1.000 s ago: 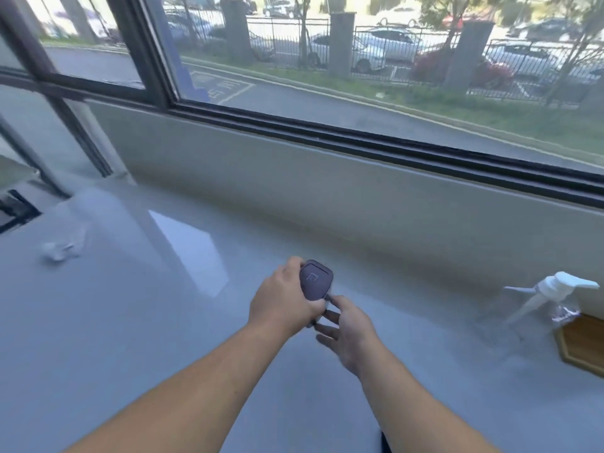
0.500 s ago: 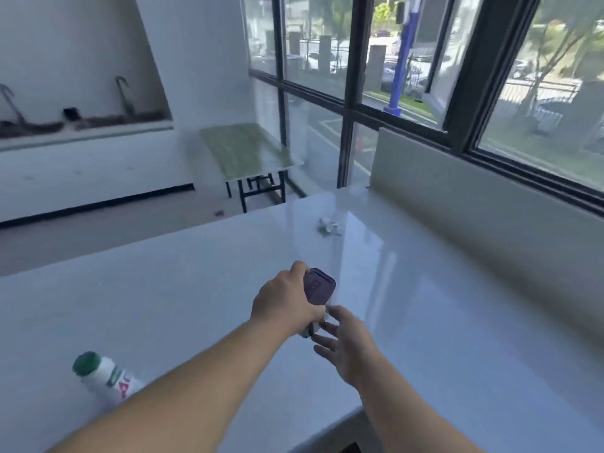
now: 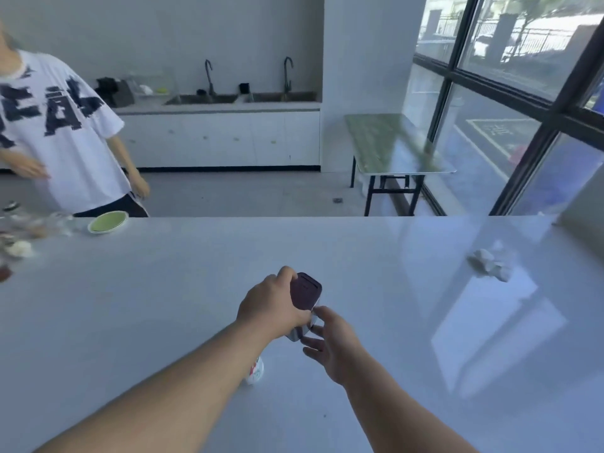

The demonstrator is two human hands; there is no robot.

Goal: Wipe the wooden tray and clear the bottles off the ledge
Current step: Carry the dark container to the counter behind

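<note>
My left hand (image 3: 273, 305) grips a bottle with a dark purple cap (image 3: 305, 291), held above the white counter (image 3: 163, 305). Just below it, my right hand (image 3: 331, 346) has its fingers spread, with the fingertips touching the bottle's clear lower end. A small white bottle with a red label (image 3: 255, 371) lies on the counter, mostly hidden under my left forearm. The wooden tray is out of view.
A crumpled white tissue (image 3: 490, 263) lies at the counter's right. A green-and-white bowl (image 3: 108, 221) and several blurred items (image 3: 19, 237) sit at the far left edge. A person in a white printed shirt (image 3: 55, 132) stands beyond it. A green table (image 3: 392, 142) stands by the window.
My view has swung left, from the window ledge with the spray bottle and tray to the room. Both hands keep the same hold on the purple-capped bottle. The small white bottle now lies under my forearm.
</note>
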